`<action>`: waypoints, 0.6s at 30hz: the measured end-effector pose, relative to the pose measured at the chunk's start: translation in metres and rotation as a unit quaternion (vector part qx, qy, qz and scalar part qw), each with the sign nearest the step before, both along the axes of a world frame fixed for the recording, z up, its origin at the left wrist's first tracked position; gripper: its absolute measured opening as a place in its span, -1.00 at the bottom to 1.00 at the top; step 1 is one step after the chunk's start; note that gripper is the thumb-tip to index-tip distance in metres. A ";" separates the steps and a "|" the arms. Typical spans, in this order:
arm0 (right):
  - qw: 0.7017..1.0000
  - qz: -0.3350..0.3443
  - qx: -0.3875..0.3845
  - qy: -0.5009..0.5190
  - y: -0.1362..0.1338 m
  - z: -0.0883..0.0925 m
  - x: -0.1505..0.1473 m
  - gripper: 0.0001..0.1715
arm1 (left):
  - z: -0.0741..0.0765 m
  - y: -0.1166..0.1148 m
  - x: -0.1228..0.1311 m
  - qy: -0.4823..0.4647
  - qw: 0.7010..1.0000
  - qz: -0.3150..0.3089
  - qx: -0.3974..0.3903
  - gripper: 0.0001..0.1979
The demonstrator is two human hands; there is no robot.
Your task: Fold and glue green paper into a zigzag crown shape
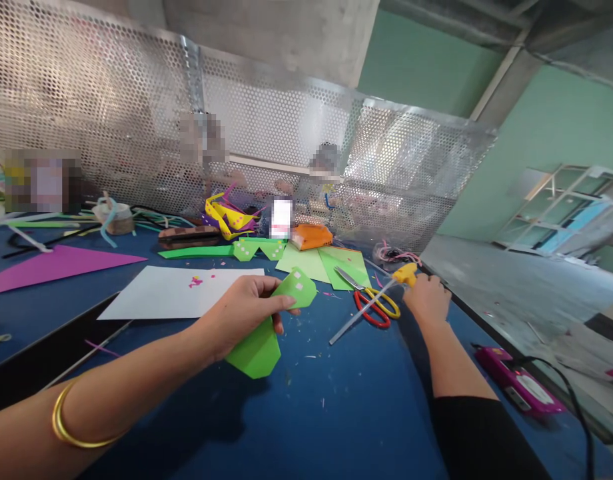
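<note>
My left hand [256, 303] pinches a folded green paper cutout [256, 350] between thumb and fingers. Small white squares dot its upper part. At the right edge of the table, my right hand [429, 299] is closed around a yellow glue gun [405, 274]; its grip is mostly hidden by the fingers. A long clear glue stick [359, 313] slants out of it toward me. Beneath the stick lie scissors [379, 308] with one red and one yellow handle. Green paper sheets [344, 267] are just behind them.
Green paper glasses [259, 249] with white dots, an orange pouch [311, 237] and yellow paper pieces [229, 217] lie along the back. White paper [171, 293] and purple paper [61, 267] are leftward. A magenta power strip [519, 380] sits right. Perforated metal [281, 120] borders the table.
</note>
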State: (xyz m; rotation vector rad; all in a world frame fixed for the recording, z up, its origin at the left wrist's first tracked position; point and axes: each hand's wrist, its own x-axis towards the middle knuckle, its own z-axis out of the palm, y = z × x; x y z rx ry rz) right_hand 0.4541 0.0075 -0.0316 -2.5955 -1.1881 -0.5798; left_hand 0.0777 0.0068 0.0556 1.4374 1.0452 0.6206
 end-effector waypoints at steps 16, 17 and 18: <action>0.885 0.248 0.241 0.313 -0.005 0.046 -0.088 -0.52 | 0.001 0.007 -0.009 -0.038 0.998 0.006 0.055 -0.79; 0.832 0.302 0.258 0.387 -0.009 0.045 -0.101 -0.53 | 0.000 0.008 -0.010 -0.040 0.997 0.008 0.058 -0.79; 0.777 0.350 0.265 0.452 -0.014 0.045 -0.115 -0.54 | 0.000 0.009 -0.010 -0.041 0.997 0.011 0.061 -0.78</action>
